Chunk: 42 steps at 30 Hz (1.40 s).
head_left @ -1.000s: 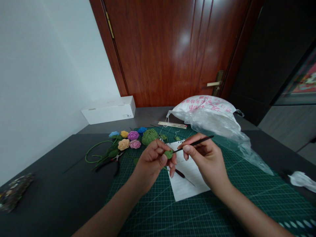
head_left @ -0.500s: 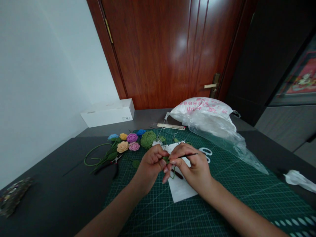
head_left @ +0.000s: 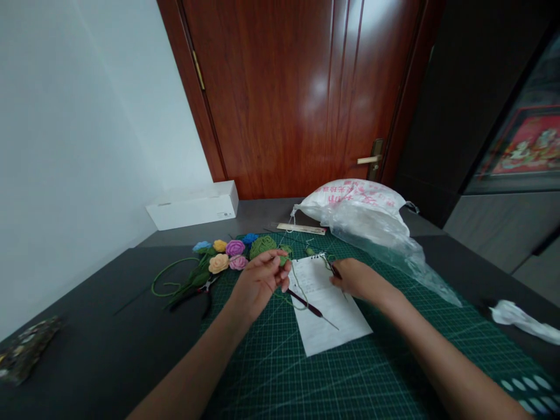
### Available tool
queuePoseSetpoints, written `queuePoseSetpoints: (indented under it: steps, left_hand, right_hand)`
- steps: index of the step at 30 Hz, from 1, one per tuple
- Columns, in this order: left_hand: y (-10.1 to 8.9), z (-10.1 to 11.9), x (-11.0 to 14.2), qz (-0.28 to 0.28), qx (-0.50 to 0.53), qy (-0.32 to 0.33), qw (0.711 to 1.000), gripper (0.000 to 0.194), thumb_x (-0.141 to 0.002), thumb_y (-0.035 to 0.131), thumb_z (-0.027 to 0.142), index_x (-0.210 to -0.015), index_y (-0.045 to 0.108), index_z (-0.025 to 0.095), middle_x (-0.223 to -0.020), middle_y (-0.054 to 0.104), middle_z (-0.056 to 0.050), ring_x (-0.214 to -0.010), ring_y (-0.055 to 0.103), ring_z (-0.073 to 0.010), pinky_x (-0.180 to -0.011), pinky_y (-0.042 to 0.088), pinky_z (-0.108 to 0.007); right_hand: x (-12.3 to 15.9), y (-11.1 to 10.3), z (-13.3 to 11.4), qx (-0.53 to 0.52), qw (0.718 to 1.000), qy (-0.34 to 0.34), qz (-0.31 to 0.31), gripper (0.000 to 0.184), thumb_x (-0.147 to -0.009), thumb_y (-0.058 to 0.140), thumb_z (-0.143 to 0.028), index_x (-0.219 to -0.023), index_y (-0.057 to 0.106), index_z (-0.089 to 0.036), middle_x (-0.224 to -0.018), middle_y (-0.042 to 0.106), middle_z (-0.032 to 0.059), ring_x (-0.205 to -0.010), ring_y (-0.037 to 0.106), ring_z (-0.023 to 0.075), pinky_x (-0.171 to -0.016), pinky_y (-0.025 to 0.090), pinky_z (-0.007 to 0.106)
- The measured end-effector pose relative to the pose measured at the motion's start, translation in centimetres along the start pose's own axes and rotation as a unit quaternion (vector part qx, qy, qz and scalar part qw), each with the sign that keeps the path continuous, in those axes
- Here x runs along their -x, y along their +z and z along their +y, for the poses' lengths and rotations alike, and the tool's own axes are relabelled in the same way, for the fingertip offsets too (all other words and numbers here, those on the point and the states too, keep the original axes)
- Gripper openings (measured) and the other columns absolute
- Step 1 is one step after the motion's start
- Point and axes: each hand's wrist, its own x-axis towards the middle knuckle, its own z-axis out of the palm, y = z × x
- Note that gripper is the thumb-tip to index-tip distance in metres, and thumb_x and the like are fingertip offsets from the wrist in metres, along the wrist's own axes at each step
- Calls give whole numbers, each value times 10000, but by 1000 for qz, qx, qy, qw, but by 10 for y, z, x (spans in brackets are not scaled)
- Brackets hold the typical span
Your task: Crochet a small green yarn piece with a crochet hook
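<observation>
My left hand (head_left: 258,283) pinches a small green crochet piece (head_left: 283,260) between thumb and fingers, with green yarn (head_left: 301,286) trailing from it over the notepad. At the right edge of the notepad (head_left: 332,315), my right hand (head_left: 356,277) is closed around a dark slim tool (head_left: 335,270), mostly covered by the fingers; its kind is unclear. A dark-red-handled crochet hook (head_left: 312,309) lies across the page between both hands. Behind my left hand sits a ball of green yarn (head_left: 262,246), partly hidden.
Crocheted flowers (head_left: 219,263) and black-handled pliers (head_left: 192,297) lie left on the dark table. Under the notepad spreads a green cutting mat (head_left: 262,361). A ruler (head_left: 301,228), a white bag (head_left: 359,201) and a white box (head_left: 192,205) are farther back. Crumpled white tissue (head_left: 520,319) lies right.
My right hand has left the green piece and moved right and down to the notepad's edge. My left hand keeps the piece, slightly farther left. The white-handled scissors are now hidden.
</observation>
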Motion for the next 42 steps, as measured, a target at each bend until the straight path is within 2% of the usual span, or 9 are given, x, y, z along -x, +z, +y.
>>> queuePoseSetpoints:
  steps: [9, 13, 16, 19, 22, 25, 29, 33, 42]
  left_hand:
    - [0, 8, -1, -6, -28, 15, 999, 193, -790, 798, 147, -952, 698, 113, -822, 741, -92, -656, 640, -146, -544, 515, -244]
    - [6, 7, 2, -22, -50, 39, 998, 204, -811, 790, 161, -979, 682, 120, -824, 740, -80, -637, 636, -142, -533, 524, -249]
    - [8, 7, 3, -30, -64, 56, 996, 200, -830, 777, 178, -991, 668, 129, -826, 735, -69, -637, 638, -141, -534, 531, -252]
    - [9, 9, 5, -39, -78, 69, 994, 228, -830, 776, 186, -1018, 658, 134, -844, 739, -74, -660, 643, -149, -541, 540, -260]
    - [9, 10, 5, -45, -92, 81, 991, 271, -823, 785, 198, -1051, 652, 135, -863, 749, -84, -677, 649, -158, -558, 554, -276]
    - [8, 9, 6, -39, -108, 93, 989, 287, -825, 788, 192, -1071, 653, 132, -891, 765, -94, -684, 663, -157, -590, 568, -288]
    - [6, 5, 5, -20, -133, 106, 985, 285, -786, 821, 138, -1027, 670, 128, -900, 783, -84, -643, 687, -144, -612, 575, -285]
    - [7, 0, 4, -11, -144, 114, 983, 314, -703, 878, 117, -959, 696, 128, -845, 769, -49, -638, 701, -155, -598, 582, -282]
    - [16, -1, 8, 21, -103, 112, 988, 256, -697, 897, 152, -846, 690, 143, -870, 741, -31, -667, 698, -151, -643, 574, -294]
  right_hand:
    - [10, 13, -25, 97, 994, 1, -42, 347, -926, 626, -174, -1256, 625, -65, -1249, 697, 282, -1105, 719, 345, -895, 502, 388]
    - [23, 13, -47, 67, 992, -57, -96, 290, -845, 760, -307, -1094, 708, -169, -1099, 776, 144, -1039, 742, 296, -831, 509, 314]
    - [31, 24, -57, 52, 989, -61, -122, 282, -798, 751, -168, -1073, 716, -116, -1107, 769, 209, -1034, 743, 329, -827, 503, 338]
    - [28, 30, -50, 4, 989, -59, -135, 107, -786, 677, -104, -886, 717, -107, -982, 778, 221, -935, 746, 328, -762, 490, 349]
    - [16, 23, -30, -96, 983, -66, -142, 133, -719, 723, -149, -662, 605, -172, -709, 722, 88, -664, 687, 221, -605, 441, 284]
    - [4, 10, -17, -238, 963, -62, -115, 223, -857, 576, -327, -681, 496, -217, -540, 544, -25, -410, 488, 123, -457, 342, 255]
    - [-1, 7, -25, -416, 906, -80, -28, 400, -937, 338, -590, -777, 434, -236, -632, 503, -19, -536, 506, 138, -511, 382, 264]
    - [4, 22, -45, -504, 857, -106, -8, 474, -878, 481, -685, -944, 534, -218, -620, 405, -74, -487, 363, 107, -467, 300, 240]
    - [10, 26, -52, -566, 815, -123, 1, 528, -764, 727, -705, -709, 553, -209, -498, 411, -92, -425, 311, 73, -428, 223, 223]
